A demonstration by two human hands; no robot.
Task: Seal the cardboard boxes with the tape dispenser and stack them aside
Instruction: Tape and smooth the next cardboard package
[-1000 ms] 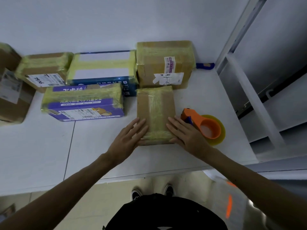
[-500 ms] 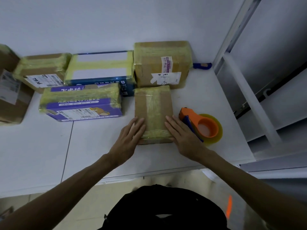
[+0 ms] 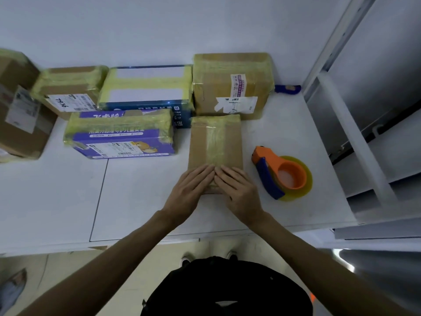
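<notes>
So my left hand (image 3: 191, 190) and right hand (image 3: 238, 193) are both flat, fingers straight, pressing down on the near end of the taped box (image 3: 215, 142) on the worktop (image 3: 136, 201), with the dispenser (image 3: 281, 176) lying just right of it.

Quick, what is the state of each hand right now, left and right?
Left hand: open, flat fingers pressing on the near end of the small cardboard box.
Right hand: open, flat fingers pressing on the same box, holding nothing.
</notes>
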